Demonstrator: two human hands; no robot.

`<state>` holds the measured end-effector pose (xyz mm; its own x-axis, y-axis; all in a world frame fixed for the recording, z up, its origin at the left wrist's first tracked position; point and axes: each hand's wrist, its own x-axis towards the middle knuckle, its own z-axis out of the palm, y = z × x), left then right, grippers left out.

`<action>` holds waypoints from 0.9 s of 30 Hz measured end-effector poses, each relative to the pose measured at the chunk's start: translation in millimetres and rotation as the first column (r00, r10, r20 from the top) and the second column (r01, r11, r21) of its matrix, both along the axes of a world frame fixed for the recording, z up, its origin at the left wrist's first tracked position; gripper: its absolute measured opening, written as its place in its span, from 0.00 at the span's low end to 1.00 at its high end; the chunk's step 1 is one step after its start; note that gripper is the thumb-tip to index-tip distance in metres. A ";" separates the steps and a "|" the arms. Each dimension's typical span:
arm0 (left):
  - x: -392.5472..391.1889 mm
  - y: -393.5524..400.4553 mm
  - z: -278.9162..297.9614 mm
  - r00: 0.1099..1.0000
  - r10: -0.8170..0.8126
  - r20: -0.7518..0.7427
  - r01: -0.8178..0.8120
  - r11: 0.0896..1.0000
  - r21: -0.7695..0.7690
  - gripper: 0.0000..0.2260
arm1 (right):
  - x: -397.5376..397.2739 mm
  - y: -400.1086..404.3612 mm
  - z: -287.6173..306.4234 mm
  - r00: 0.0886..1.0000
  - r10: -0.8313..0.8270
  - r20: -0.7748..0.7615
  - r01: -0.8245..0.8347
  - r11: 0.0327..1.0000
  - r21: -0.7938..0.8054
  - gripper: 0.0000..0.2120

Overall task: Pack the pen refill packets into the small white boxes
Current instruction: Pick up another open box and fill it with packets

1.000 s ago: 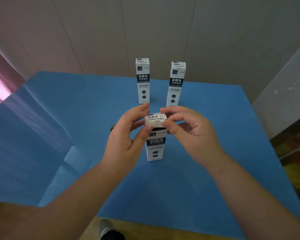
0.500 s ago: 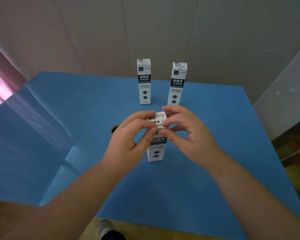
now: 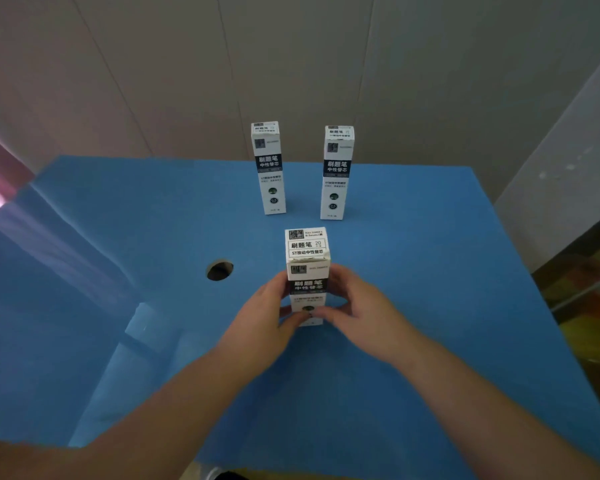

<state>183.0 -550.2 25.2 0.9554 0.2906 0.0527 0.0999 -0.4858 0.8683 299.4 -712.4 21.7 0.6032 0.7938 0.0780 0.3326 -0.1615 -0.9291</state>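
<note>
left hand (image 3: 264, 315): curled round near box's (image 3: 307, 271) lower left side
right hand (image 3: 355, 306): curled round its lower right side
near box: upright on table (image 3: 413, 271), top closed
two boxes (image 3: 270, 168): upright beyond near box
hole (image 3: 219, 270): left of near box

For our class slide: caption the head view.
Both hands, left hand and right hand, hold the nearest upright white box on the blue table.

Blue table (image 3: 413, 271) with round hole (image 3: 219, 270) left of centre; beige panelled wall (image 3: 291, 64) behind; patterned floor (image 3: 589, 306) at right.
</note>
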 end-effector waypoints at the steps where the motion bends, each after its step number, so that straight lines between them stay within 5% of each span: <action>1: 8.5 -1.5 -2.1 1.000 -0.013 -0.023 0.013 1.000 0.011 0.28 | 3.9 -1.9 -2.7 1.000 -0.010 0.028 0.011 0.999 -0.035 0.26; 7: 75.3 -16.9 -5.6 0.996 -0.038 -0.086 0.046 0.995 0.093 0.20 | 53.4 -20.6 -9.5 0.985 -0.143 0.093 0.154 0.980 -0.127 0.22; 27: 289.4 -57.3 4.6 0.985 -0.126 -0.118 0.144 0.978 0.152 0.23 | 240.4 -60.5 5.5 0.946 -0.274 0.172 0.307 0.928 -0.210 0.22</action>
<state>472.3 -607.5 29.8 0.9878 0.1547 -0.0168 0.1121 -0.6324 0.7665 539.8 -772.9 27.2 0.8067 0.5908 0.0119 0.3595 -0.4747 -0.8034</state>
